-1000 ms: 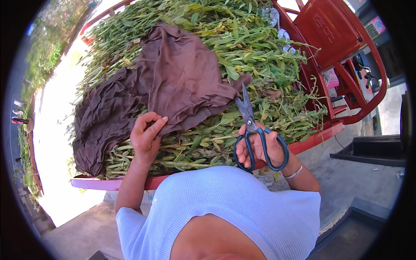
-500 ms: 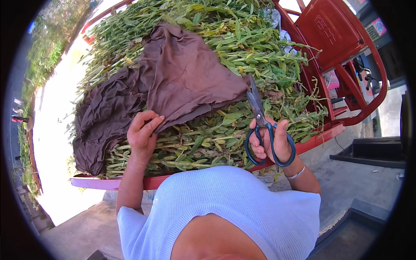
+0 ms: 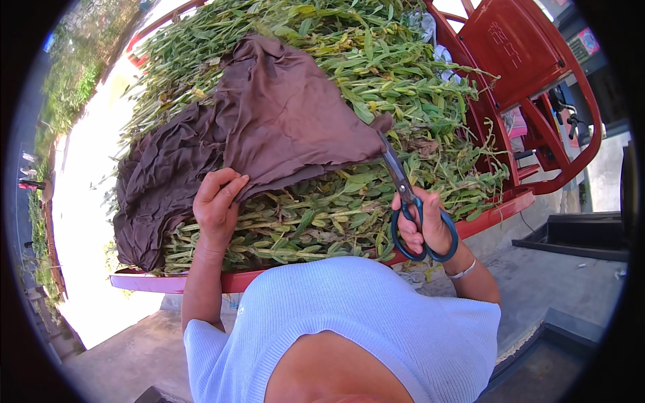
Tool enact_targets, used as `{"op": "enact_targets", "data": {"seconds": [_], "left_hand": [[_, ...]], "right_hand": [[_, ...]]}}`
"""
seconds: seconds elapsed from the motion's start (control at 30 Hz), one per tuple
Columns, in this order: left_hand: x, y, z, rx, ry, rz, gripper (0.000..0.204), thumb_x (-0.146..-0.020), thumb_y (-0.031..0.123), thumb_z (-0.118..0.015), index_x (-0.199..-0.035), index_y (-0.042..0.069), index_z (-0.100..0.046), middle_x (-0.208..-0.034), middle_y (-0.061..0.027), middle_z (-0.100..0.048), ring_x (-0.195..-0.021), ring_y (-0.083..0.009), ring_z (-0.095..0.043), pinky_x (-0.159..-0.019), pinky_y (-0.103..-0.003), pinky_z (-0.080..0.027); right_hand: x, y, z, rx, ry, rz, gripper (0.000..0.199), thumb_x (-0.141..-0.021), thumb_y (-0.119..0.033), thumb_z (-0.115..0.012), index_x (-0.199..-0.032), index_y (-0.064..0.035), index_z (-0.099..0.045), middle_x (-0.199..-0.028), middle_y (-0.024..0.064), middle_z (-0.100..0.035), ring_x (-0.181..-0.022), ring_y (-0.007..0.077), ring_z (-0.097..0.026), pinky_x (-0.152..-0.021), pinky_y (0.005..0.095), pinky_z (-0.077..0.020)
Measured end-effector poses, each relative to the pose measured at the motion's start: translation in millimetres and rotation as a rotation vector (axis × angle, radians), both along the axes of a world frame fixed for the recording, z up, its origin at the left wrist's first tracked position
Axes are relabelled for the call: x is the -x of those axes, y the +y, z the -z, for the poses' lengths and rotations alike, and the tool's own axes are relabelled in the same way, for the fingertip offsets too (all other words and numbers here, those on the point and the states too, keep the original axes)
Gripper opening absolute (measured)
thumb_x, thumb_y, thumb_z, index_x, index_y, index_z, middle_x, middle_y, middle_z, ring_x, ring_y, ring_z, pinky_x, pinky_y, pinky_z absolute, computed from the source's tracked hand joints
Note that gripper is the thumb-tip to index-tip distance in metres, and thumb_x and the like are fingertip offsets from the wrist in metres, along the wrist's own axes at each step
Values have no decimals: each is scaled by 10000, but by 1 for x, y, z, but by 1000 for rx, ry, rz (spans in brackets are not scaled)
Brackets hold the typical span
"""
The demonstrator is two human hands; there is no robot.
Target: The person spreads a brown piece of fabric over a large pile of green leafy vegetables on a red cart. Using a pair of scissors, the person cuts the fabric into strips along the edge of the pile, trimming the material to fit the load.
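A wrinkled dark brown cloth [image 3: 289,114] lies spread over a thick heap of green leafy stalks [image 3: 322,221]. My left hand [image 3: 218,201] pinches the cloth's near edge between thumb and fingers. In my right hand [image 3: 430,225] is a pair of scissors [image 3: 401,181] with dark blue looped handles. The blades point up and away, their tips at the cloth's right corner, and look closed or nearly closed. A small flap of brown cloth sticks out just beyond the tips. The cloth's left part is bunched into dark folds.
The stalks fill a red cart bed whose near rim [image 3: 490,215] runs in front of me. A red seat [image 3: 514,50] with a curved frame stands at the right. Black troughs [image 3: 571,235] sit on the concrete floor at right. Pale fabric [image 3: 440,54] is tucked by the seat.
The scissors' handles have come together and the blades have closed at the cloth's right corner, where a small flap now sticks out. My left hand has shifted slightly up and left.
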State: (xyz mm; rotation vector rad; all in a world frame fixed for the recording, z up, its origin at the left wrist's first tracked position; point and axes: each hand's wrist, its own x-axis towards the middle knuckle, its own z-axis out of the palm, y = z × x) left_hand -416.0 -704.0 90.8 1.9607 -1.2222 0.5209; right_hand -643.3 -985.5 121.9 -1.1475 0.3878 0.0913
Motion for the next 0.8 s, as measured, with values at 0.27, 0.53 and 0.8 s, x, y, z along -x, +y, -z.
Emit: {"op": "enact_targets", "data": {"seconds": [0.27, 0.53, 0.8], "left_hand": [[-1, 0, -3, 4, 42, -9, 347, -602, -151, -617, -915, -17, -683, -891, -103, -601, -768, -236, -605, -694, -275, -486], [-3, 6, 0, -114, 190, -84, 324, -641, -148, -645, -933, -6, -668, -955, -93, -573, -835, -217, -601, -733, -255, -471], [21, 9, -38, -436, 31, -207, 417, -621, -78, -695, -1016, 55, -663, -1125, -124, -556, -1061, -321, -529, -870, -386, -470]], "right_hand": [[1, 0, 0, 70, -5, -29, 719, -880, -681, -386, -1003, 21, -484, -549, -19, -439, -376, 36, -419, -348, 189, -368], [3, 6, 4, -37, 49, -49, 726, -869, -692, -390, -1006, 16, -472, -550, -7, -451, -372, 45, -431, -330, 199, -377], [3, 6, 5, -77, 64, -62, 716, -879, -685, -388, -1010, 15, -470, -550, -3, -448, -369, 51, -419, -332, 205, -376]]}}
